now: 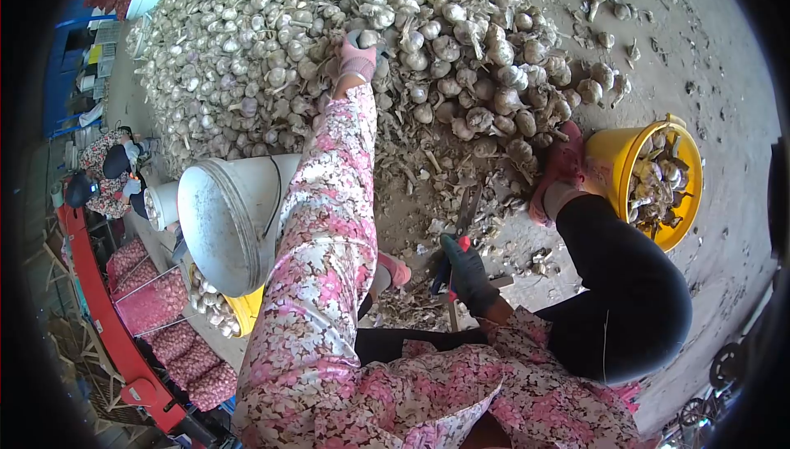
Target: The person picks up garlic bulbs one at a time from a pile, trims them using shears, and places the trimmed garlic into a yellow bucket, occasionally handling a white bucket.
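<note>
We judge the pick-up step in hand: our left hand [356, 58], arm stretched far forward, closes on a garlic bulb [366, 38] at the near edge of the garlic heap [271, 37]. Our right hand [467, 272], gloved and drawn close to the body, grips the shears [462, 227], blades pointing forward. Next, we judge, the bulb must come back to the blades; the yellow bucket [613, 157] stands right of that hand.

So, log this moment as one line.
left hand: reaching into heaped white garlic bulbs | right hand: holding red-handled shears | yellow plastic bucket: beside knee
</note>
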{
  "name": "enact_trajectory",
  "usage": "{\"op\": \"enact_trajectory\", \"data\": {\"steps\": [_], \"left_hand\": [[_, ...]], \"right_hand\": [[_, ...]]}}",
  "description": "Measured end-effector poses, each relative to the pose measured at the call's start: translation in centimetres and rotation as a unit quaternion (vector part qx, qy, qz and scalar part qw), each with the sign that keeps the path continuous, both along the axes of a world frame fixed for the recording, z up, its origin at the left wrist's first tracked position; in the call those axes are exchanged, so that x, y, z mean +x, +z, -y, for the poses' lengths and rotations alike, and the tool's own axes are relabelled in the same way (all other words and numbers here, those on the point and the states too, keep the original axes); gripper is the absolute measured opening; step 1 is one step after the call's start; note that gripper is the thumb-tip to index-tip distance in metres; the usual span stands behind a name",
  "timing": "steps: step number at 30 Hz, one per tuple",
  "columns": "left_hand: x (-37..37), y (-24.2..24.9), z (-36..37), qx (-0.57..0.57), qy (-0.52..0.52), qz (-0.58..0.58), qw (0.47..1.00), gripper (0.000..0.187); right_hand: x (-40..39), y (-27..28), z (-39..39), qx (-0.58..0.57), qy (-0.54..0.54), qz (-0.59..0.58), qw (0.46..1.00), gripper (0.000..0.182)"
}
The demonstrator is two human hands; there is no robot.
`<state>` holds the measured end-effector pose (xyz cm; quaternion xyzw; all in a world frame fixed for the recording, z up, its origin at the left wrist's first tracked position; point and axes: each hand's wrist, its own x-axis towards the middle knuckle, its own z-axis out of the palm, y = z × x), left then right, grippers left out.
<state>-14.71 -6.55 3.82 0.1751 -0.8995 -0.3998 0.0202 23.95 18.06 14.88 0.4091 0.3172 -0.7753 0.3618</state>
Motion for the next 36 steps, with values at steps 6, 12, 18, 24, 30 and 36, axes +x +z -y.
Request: {"op": "enact_trajectory", "data": {"steps": [6, 12, 18, 24, 30, 36], "left_hand": [[17.3, 5.3, -6.9, 0.600, 0.211, 0.080, 0.768, 0.023], [32.0, 7.1, -11.5, 0.429, 0.087, -0.046, 0.898, 0.034], [38.3, 17.1, -10.8, 0.444, 0.066, 0.037, 0.893, 0.036], [39.8, 19.0, -8.6, 0.750, 0.123, 0.211, 0.615, 0.058], [42.3, 17.5, -6.5, 0.651, 0.115, -0.050, 0.749, 0.039], [44.3, 22.8, -9.8, 0.124, 0.024, -0.052, 0.991, 0.063]], "right_hand": [[-1.4, 1.2, -0.5, 0.263, 0.164, -0.219, 0.925, 0.037], [-1.4, 1.7, -1.2, 0.466, 0.220, -0.438, 0.737, 0.046], [2.5, 4.2, -1.0, 0.333, 0.213, -0.479, 0.784, 0.043], [4.6, 2.2, -0.9, 0.349, 0.279, -0.531, 0.720, 0.030], [5.5, 2.0, -3.0, 0.349, 0.274, -0.492, 0.749, 0.037], [4.9, 7.8, -2.6, 0.481, 0.336, -0.610, 0.533, 0.057]]}}
